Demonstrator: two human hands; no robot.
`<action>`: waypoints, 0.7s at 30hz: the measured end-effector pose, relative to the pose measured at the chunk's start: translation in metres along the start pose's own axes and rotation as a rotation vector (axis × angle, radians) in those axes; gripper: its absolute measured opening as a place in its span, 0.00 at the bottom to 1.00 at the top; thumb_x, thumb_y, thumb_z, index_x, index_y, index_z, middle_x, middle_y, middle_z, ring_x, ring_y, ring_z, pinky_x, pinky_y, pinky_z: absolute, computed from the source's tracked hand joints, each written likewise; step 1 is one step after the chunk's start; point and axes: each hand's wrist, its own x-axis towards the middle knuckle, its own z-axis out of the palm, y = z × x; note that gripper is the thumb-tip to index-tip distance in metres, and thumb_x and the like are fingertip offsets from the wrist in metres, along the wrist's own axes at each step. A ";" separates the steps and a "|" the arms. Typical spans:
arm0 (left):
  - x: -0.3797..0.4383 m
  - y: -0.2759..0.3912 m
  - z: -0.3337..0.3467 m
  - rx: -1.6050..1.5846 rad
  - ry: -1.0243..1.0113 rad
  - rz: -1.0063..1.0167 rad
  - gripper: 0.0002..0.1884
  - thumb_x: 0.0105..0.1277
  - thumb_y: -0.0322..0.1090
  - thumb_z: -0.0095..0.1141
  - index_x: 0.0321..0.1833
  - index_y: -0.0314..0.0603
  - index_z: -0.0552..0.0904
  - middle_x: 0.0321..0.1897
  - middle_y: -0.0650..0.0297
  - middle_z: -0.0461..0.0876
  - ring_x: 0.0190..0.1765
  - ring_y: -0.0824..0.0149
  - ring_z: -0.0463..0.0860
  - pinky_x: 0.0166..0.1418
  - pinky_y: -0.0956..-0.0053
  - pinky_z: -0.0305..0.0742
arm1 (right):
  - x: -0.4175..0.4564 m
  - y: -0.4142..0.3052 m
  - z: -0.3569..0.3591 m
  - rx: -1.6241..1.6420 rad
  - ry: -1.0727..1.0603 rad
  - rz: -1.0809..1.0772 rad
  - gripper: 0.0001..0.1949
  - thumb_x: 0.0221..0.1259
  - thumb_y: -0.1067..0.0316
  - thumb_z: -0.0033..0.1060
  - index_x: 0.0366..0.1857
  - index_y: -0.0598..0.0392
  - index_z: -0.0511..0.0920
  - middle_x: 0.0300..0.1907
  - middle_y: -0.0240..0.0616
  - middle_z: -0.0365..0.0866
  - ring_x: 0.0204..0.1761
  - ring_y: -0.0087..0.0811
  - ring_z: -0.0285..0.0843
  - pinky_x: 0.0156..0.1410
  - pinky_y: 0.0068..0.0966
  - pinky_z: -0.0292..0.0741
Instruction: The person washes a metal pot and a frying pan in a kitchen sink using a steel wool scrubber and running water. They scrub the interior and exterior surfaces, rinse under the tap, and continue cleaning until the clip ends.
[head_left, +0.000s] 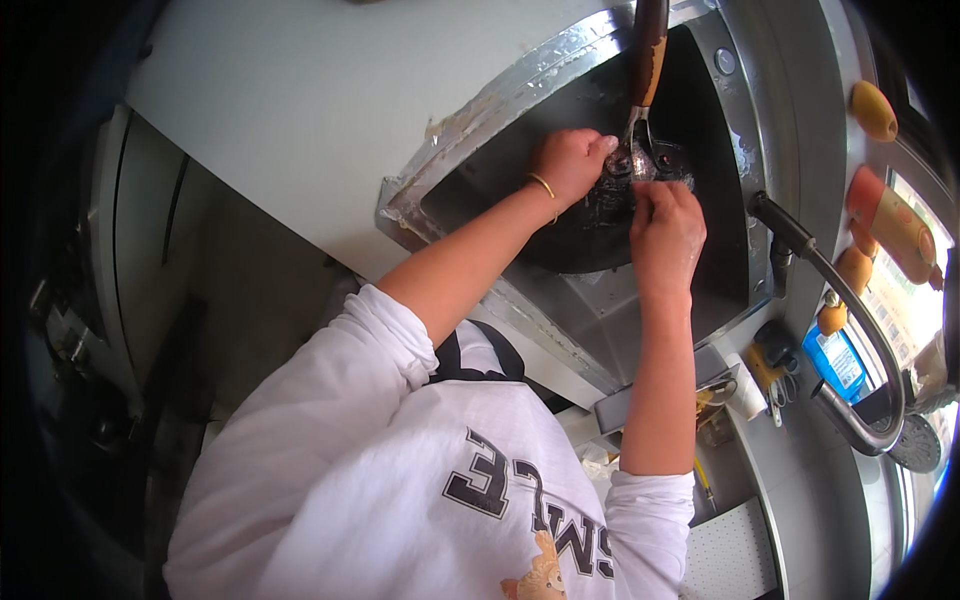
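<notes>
A dark pan (577, 232) lies tilted in the stainless-steel sink (712, 82), its brown handle (651, 67) pointing away from me. The handle's coating is worn, showing a tan patch. My left hand (574, 161) is curled at the pan beside the handle bracket, its thumb close to a rivet. A gold bracelet circles that wrist. Wet, with fingers pinched together, my right hand (667, 232) touches the metal handle bracket (641, 154). Whether something small sits between those fingers is hidden. Pale streaks mark the pan's dark surface around the bracket.
A curved metal faucet (862, 322) arches along the sink's right side. Beyond it are a blue bottle (836, 364) with a label and a yellow fruit-like object (874, 111). A pale counter (300, 112) spreads left. An open drawer (731, 551) lies below my right forearm.
</notes>
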 end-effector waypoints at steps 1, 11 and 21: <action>-0.002 0.000 0.001 0.013 0.019 0.019 0.22 0.74 0.49 0.57 0.29 0.35 0.82 0.21 0.48 0.78 0.25 0.47 0.78 0.33 0.59 0.72 | -0.002 -0.001 0.001 0.007 0.018 0.006 0.02 0.59 0.72 0.66 0.30 0.53 0.86 0.32 0.42 0.82 0.39 0.47 0.82 0.47 0.40 0.79; 0.001 -0.004 0.004 -0.064 -0.012 -0.013 0.21 0.74 0.48 0.57 0.32 0.36 0.84 0.23 0.48 0.80 0.25 0.51 0.79 0.35 0.61 0.73 | -0.011 0.000 0.002 0.085 0.028 0.099 0.02 0.60 0.71 0.64 0.31 0.54 0.85 0.34 0.43 0.83 0.39 0.49 0.82 0.46 0.41 0.79; 0.008 -0.006 -0.002 -0.142 -0.186 0.003 0.16 0.75 0.42 0.55 0.36 0.35 0.83 0.24 0.57 0.81 0.28 0.65 0.78 0.39 0.67 0.74 | 0.003 0.013 0.011 0.377 0.149 0.190 0.06 0.59 0.73 0.71 0.39 0.53 0.89 0.39 0.41 0.88 0.42 0.38 0.87 0.51 0.29 0.80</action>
